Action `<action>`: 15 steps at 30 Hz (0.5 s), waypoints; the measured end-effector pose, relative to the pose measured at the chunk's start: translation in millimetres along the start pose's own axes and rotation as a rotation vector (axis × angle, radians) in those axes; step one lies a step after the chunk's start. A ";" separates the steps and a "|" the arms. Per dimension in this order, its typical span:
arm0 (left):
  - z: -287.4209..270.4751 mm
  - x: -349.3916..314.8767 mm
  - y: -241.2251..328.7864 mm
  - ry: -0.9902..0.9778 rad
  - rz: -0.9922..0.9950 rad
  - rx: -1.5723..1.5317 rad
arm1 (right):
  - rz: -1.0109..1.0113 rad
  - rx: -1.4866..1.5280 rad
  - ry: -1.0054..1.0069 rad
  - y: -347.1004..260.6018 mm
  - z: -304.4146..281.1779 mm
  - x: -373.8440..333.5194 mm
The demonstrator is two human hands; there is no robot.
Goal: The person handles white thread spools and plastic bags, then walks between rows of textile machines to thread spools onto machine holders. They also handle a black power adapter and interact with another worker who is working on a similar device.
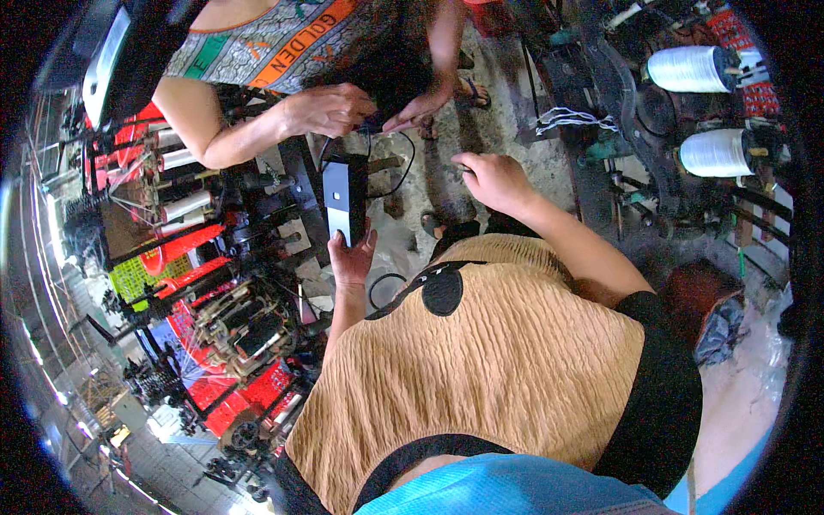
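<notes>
My left hand (350, 255) is closed around the pale lower end of a slim rectangular device (339, 196), dark on its upper part, held upright in front of my body. A thin black cable (413, 159) loops beside the device's upper end. To the right, my right hand (498, 183) is raised, with thumb and forefinger pressed together on something small and dark that I cannot make out. Across from me, another person's hand (330, 110) is closed just above the device, near the cable. That person's other hand (422, 110) is close by, fingers stretched out.
Machinery with red guards (189, 249) and rollers lines the left. At the right stand dark machines carrying white thread cones (693, 69). White strands (577, 119) hang from a machine there. A dark plastic bag (719, 330) lies at the lower right, beside a reddish-brown rounded object (697, 296).
</notes>
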State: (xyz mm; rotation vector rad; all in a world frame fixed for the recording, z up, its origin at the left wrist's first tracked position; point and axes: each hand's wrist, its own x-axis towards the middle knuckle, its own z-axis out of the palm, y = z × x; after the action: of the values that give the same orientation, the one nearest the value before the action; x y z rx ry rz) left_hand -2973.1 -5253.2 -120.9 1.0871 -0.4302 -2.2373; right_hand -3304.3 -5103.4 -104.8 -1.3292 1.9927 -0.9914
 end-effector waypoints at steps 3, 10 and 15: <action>-1.3 -1.1 3.5 -0.028 -0.046 -0.025 | 0.019 0.009 0.026 7.8 2.7 -2.9; -5.3 -2.8 5.7 -0.005 -0.088 -0.011 | 0.111 -0.043 -0.032 19.0 0.8 -6.8; -4.5 -5.6 5.7 0.027 -0.103 -0.024 | 0.146 -0.067 -0.022 23.7 -4.5 -12.1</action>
State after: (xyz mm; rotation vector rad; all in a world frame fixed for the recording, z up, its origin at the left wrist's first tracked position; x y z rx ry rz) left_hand -2964.6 -5254.1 -117.3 1.1491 -0.3427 -2.3081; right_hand -3316.0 -5085.1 -121.0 -1.2047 2.0897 -0.8460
